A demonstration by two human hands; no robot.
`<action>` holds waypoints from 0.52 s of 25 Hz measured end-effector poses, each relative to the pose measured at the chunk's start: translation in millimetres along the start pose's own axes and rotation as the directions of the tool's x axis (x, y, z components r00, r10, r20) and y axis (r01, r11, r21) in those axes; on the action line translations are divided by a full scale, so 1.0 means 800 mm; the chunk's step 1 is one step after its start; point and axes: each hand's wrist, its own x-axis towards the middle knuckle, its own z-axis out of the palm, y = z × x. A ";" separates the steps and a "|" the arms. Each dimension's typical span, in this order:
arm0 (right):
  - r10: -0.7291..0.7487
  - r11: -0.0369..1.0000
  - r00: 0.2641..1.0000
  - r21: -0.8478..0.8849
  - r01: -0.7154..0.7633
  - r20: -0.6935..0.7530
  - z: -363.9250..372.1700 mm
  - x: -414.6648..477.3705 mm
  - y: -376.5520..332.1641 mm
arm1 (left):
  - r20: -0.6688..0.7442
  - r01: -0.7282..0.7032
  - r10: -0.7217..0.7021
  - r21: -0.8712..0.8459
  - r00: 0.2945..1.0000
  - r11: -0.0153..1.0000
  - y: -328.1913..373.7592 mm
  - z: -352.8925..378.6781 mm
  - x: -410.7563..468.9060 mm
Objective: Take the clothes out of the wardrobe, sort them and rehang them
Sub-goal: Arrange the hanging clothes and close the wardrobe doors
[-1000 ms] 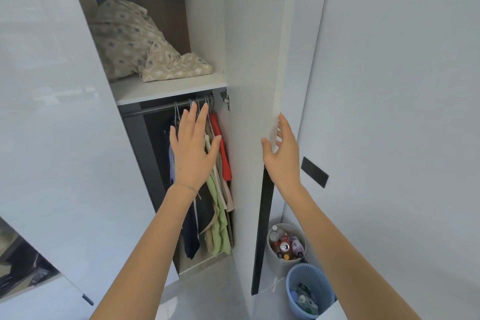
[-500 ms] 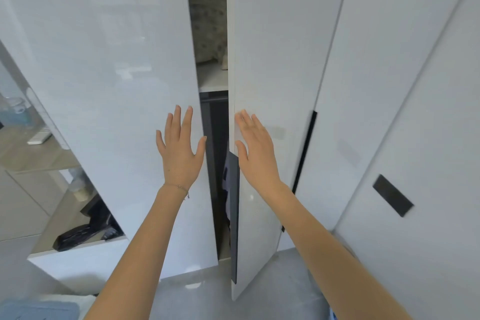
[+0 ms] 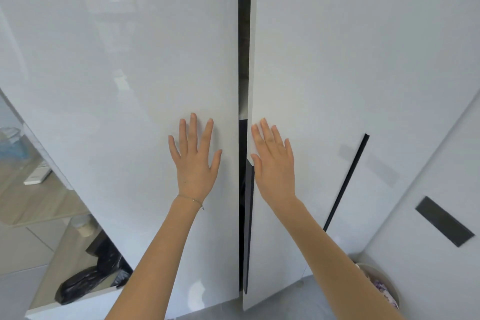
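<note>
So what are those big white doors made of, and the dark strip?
The white doors look like glossy painted or laminated board; they mirror the room faintly. The dark edge strip looks matte, maybe metal or plastic.

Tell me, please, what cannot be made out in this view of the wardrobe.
All head view:
- Wardrobe interior: the left door and right door cover it; only a dark narrow gap shows, no clothes discernible.
- Palms: left hand and right hand show only their backs.
- The bin, lower right: cut off by the frame edge and the forearm.
- The white object on the left shelf: too small to identify.
</note>
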 end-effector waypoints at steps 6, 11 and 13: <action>0.001 0.999 1.000 -0.040 -0.001 -0.005 0.040 0.039 -0.004 | -0.049 -0.048 0.051 0.044 0.998 0.998 -0.013 0.034 0.013; -0.007 1.000 0.998 -0.030 0.005 -0.060 0.060 0.054 -0.003 | -0.112 -0.059 0.071 0.108 0.991 0.992 -0.018 0.049 0.012; -0.024 0.999 0.996 -0.035 0.021 -0.089 0.064 0.054 -0.001 | -0.127 -0.054 0.070 0.122 0.989 0.991 -0.018 0.052 0.013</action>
